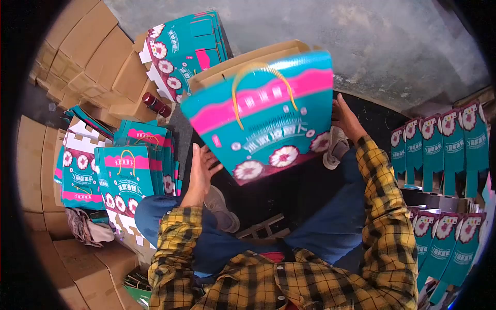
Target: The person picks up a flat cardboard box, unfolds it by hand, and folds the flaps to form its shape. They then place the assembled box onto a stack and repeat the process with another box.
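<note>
A teal and pink gift box (268, 119) with a yellow rope handle (264, 67) is up in the air before me, tilted and slightly blurred. Its brown cardboard inside shows along the top. My left hand (203, 168) is at its lower left edge, thumb raised and fingers partly behind the box. At the opposite edge is my right hand (347, 119), its fingertips partly hidden by the box. The box is held between the two hands.
Flat printed cartons (181, 57) lie at the upper left, more gift boxes (124, 178) below them. Brown cardboard boxes (88, 46) line the left side. Teal boxes (449, 139) stand in rows at right. A grey wall (361, 41) rises ahead. A dark red can (156, 105) lies at left.
</note>
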`<action>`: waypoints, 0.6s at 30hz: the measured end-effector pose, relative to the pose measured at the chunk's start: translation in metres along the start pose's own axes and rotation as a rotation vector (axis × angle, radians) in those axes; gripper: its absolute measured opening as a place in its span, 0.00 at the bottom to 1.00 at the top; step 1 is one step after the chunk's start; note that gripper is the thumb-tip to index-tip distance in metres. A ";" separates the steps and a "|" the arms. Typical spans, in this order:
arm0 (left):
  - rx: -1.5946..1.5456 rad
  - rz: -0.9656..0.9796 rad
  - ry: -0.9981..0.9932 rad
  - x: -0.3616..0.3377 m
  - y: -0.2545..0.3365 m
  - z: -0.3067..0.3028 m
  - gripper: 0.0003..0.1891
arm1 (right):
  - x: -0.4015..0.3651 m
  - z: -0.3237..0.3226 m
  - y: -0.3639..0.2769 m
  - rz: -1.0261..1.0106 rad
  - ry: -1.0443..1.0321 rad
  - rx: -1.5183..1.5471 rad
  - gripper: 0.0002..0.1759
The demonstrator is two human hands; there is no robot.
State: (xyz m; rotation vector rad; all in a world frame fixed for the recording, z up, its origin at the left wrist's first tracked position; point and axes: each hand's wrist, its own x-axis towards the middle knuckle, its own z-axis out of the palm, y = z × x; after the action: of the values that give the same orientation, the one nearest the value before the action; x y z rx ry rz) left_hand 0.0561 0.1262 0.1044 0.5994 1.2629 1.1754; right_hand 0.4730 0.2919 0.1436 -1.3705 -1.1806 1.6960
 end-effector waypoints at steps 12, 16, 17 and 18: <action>0.176 -0.343 0.011 -0.019 -0.034 -0.003 0.46 | 0.015 -0.041 0.084 -0.062 -0.045 -0.472 0.31; 0.232 -0.366 0.020 -0.003 -0.061 -0.016 0.39 | 0.029 -0.022 0.084 0.175 -0.162 -0.147 0.31; 0.313 -0.175 0.085 0.001 -0.069 -0.015 0.37 | 0.032 -0.019 0.078 0.176 -0.163 -0.148 0.31; 0.391 0.017 0.149 0.002 -0.074 -0.012 0.35 | 0.032 -0.014 0.064 0.122 -0.135 -0.427 0.29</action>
State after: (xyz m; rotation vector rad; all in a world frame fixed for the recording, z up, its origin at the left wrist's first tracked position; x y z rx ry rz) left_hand 0.0693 0.0999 0.0359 0.8209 1.6356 1.0055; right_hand 0.4824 0.2990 0.0721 -1.6250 -1.6366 1.7043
